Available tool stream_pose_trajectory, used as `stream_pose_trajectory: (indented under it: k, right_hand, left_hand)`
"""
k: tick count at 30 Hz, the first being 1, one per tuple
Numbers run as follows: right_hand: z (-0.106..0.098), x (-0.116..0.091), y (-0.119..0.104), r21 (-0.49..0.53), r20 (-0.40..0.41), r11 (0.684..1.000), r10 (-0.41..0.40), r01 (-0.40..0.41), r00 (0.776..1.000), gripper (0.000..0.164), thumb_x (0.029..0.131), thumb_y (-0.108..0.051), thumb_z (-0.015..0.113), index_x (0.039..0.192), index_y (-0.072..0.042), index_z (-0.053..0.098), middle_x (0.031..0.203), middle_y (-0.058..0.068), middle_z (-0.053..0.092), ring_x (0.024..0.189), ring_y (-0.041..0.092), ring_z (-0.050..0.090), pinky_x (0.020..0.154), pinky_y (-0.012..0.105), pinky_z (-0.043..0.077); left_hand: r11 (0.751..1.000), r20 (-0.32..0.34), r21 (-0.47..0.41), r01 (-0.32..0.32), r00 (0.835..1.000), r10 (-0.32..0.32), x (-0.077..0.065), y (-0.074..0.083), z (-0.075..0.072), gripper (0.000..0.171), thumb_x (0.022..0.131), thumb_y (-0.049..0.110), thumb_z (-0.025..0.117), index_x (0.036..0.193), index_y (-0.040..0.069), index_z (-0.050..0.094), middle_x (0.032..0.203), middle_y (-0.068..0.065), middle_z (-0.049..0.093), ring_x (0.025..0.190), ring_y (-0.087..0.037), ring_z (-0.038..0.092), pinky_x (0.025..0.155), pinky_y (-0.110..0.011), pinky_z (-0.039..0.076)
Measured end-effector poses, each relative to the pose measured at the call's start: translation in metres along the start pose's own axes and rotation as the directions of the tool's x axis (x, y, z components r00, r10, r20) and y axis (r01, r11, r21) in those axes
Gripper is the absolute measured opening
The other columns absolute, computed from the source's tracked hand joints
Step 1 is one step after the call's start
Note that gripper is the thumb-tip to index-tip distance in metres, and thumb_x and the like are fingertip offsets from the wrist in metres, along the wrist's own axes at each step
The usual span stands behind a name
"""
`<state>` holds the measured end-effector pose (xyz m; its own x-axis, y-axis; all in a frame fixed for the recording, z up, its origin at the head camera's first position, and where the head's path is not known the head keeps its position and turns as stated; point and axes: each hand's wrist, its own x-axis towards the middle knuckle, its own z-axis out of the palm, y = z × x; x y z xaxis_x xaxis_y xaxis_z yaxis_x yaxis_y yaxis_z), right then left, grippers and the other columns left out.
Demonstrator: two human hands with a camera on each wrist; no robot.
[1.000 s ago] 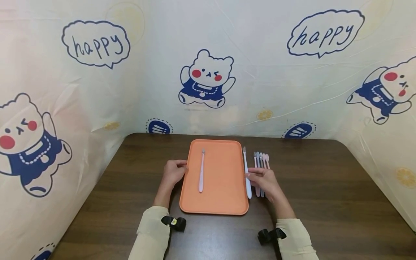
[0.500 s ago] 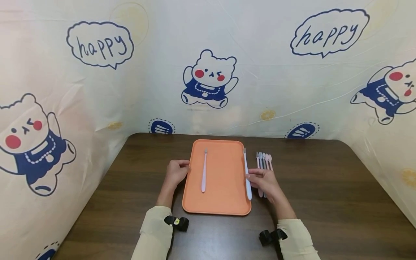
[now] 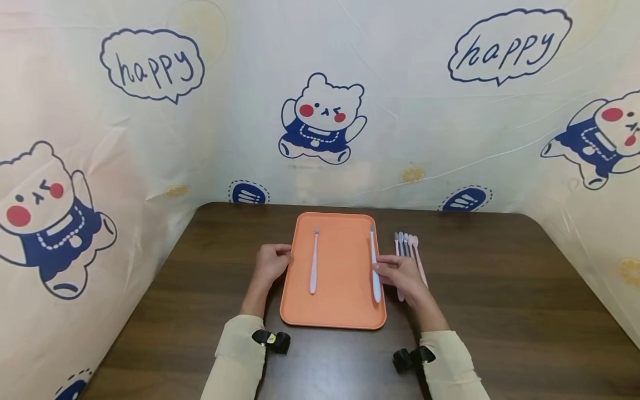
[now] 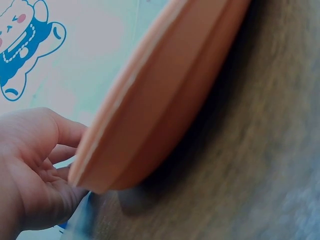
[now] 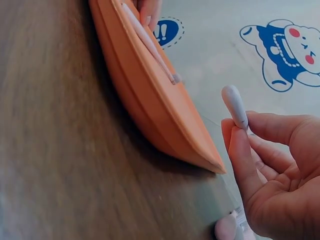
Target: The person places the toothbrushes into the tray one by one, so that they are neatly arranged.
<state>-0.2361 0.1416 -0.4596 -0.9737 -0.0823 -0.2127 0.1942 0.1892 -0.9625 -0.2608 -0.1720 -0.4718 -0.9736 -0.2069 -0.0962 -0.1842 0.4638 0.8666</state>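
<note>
An orange tray lies on the table, and my left hand grips its left edge. In the left wrist view, the fingers and thumb close about the tray's rim. My right hand pinches a light blue toothbrush between thumb and fingers, over the tray's right side. The right wrist view shows the rounded handle end of this toothbrush standing up from the fingertips. A pink toothbrush lies lengthwise on the tray's left half, bristle head at the far end.
To the right of the tray, several pink and blue toothbrushes lie side by side, partly hidden by my right hand. The brown wooden table meets a printed curtain along its back and sides.
My right hand has moved left with the light blue toothbrush, from the tray's right edge to above its surface. My left hand keeps its hold on the tray.
</note>
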Motion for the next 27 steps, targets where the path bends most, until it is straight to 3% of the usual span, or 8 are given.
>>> stream_pose_trajectory:
  k: [17, 27]
  right_hand:
    - [0.017, 0.010, -0.005, 0.043, -0.021, 0.999, 0.027, -0.026, 0.999, 0.038, 0.094, -0.008, 0.069, 0.128, 0.009, 0.065, 0.104, 0.009, 0.076, 0.080, 0.002, 0.067, 0.072, 0.018, 0.057]
    - [0.035, 0.014, -0.007, 0.062, -0.006, 0.998, 0.023, -0.022, 1.000, 0.037, 0.094, -0.006, 0.068, 0.127, 0.010, 0.065, 0.108, 0.014, 0.075, 0.083, 0.004, 0.068, 0.074, 0.020, 0.059]
  left_hand:
    - [1.000, -0.009, 0.030, -0.008, 1.000, 0.008, 0.001, 0.000, 0.002, 0.033, 0.090, 0.008, 0.064, 0.120, 0.001, 0.074, 0.108, -0.018, 0.075, 0.088, -0.022, 0.067, 0.070, -0.025, 0.053]
    - [0.999, -0.008, 0.031, -0.015, 1.000, 0.016, 0.000, -0.002, 0.000, 0.033, 0.089, 0.008, 0.064, 0.120, 0.002, 0.075, 0.107, -0.017, 0.075, 0.090, -0.024, 0.068, 0.072, -0.028, 0.054]
